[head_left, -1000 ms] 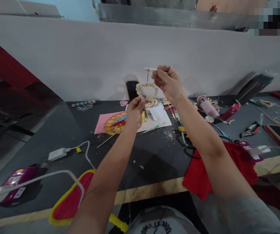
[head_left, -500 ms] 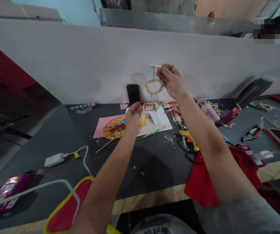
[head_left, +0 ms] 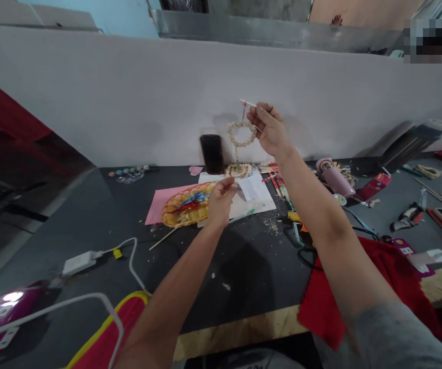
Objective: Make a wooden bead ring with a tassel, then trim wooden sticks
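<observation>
My right hand (head_left: 270, 128) is raised in front of the white panel, its fingers pinching a short white stick (head_left: 247, 103). A red string (head_left: 244, 114) tied round the stick carries a pale, beaded-looking ring (head_left: 229, 134). From the ring's underside a thin strand (head_left: 237, 155) dangles over a second pale ring (head_left: 236, 169), low by the white sheet. Lower down is my left hand (head_left: 221, 202), fingers loosely bent and a little apart, just below that second ring; nothing shows in them. Whether the fingertips touch the ring or the paper I cannot tell.
A yellow woven basket (head_left: 180, 221) with blue and red pieces lies on pink paper (head_left: 154, 207). A phone (head_left: 212, 154) leans on the panel. Right are a pink bottle (head_left: 338, 182), a yellow glue gun (head_left: 293, 217) and red cloth (head_left: 321, 307). A white cable (head_left: 132, 261) runs left.
My left hand has moved down and slightly right, away from the phone and basket. My right hand still holds the stick up, with the ring hanging from it. The view has shifted slightly.
</observation>
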{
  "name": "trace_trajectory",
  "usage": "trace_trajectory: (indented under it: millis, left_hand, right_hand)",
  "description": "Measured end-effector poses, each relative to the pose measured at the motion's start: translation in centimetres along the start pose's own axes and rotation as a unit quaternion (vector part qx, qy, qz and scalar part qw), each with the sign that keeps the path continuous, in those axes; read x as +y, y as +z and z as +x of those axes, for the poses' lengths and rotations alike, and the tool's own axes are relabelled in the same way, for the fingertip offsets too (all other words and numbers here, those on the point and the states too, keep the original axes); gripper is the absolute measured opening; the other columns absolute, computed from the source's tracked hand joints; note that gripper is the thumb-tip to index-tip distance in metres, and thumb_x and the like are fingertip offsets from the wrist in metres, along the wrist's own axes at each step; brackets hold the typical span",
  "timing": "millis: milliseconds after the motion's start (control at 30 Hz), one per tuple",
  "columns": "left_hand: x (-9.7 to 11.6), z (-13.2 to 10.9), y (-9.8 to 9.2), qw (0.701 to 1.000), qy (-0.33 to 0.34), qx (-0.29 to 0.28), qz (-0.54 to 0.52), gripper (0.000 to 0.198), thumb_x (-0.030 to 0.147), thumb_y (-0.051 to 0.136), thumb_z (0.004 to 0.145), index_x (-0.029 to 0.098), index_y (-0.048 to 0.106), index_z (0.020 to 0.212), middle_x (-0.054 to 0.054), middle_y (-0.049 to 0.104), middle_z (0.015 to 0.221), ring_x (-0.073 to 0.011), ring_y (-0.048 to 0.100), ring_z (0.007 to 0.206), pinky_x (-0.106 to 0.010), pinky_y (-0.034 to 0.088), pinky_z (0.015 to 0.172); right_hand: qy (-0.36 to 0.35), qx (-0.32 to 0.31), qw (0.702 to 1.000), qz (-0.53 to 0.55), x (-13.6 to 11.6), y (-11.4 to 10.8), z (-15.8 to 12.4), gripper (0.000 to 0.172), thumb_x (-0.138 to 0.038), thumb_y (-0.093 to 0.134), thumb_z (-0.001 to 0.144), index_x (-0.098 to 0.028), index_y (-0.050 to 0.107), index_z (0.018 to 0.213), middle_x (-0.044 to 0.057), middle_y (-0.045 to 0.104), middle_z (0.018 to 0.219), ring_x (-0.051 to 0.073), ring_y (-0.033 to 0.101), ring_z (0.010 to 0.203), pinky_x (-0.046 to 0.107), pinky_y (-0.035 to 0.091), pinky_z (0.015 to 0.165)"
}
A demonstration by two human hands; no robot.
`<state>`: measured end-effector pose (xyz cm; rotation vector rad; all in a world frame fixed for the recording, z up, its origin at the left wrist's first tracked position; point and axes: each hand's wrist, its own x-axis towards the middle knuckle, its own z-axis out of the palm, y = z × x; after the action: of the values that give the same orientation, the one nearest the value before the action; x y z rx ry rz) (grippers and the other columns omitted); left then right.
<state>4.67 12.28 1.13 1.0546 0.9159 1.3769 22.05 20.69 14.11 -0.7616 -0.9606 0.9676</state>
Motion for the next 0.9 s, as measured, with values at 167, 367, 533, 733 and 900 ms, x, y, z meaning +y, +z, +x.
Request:
trace_trajectory:
  millis: [167,367,533,733,900]
  left_hand:
    - [-0.4,2.2,-0.1,1.0,0.019,0.002,-0.007,0.031,0.016,0.068,0.066,0.02,0.063,0.096,-0.002,0.066,0.095,-0.0137,0.062,0.092,-0.027,0.047,0.087]
    - [0.6,6.2,0.2,0.998,0.051,-0.013,-0.015,0.034,0.025,0.071,0.073,0.021,0.062,0.105,-0.004,0.067,0.105,-0.0157,0.063,0.097,-0.029,0.049,0.088]
    - [0.9,9.3,1.6,0.999,0.029,-0.005,0.011,0.036,0.029,0.072,0.076,0.02,0.063,0.11,-0.007,0.068,0.114,-0.0206,0.063,0.108,-0.031,0.051,0.089]
    - [1.2,12.0,3.3,0.999,0.033,-0.014,0.023,0.036,0.019,0.066,0.08,0.02,0.063,0.115,-0.008,0.067,0.122,-0.0189,0.06,0.118,-0.031,0.048,0.098]
    - [2.5,12.6,4.0,0.994,0.082,-0.063,0.034,0.032,0.03,0.068,0.082,0.021,0.066,0.113,-0.006,0.07,0.119,-0.0204,0.062,0.112,-0.03,0.052,0.09]
  right_hand:
    - [0.021,-0.024,0.999,0.032,1.4,-0.9,1.1,0.02,-0.037,0.071,0.084,-0.026,0.059,0.095,-0.007,0.072,0.091,0.01,0.071,0.094,0.02,0.057,0.073]
    - [0.04,-0.04,0.997,0.052,2.6,-2.2,2.1,0.016,-0.032,0.07,0.085,-0.024,0.061,0.095,-0.006,0.073,0.091,0.012,0.069,0.102,0.024,0.057,0.084]
    - [0.04,-0.056,0.997,0.044,3.1,-2.6,2.6,0.013,-0.032,0.068,0.087,-0.024,0.06,0.093,-0.006,0.072,0.089,0.011,0.07,0.096,0.025,0.057,0.084]
    - [0.048,-0.088,0.994,0.034,2.4,-2.6,2.8,0.014,-0.032,0.066,0.089,-0.022,0.059,0.096,-0.005,0.072,0.092,0.011,0.071,0.096,0.027,0.058,0.087]
    - [0.057,-0.105,0.992,0.035,1.8,-2.4,2.6,0.012,-0.031,0.065,0.09,-0.022,0.059,0.096,-0.005,0.071,0.089,0.011,0.071,0.094,0.026,0.058,0.085]
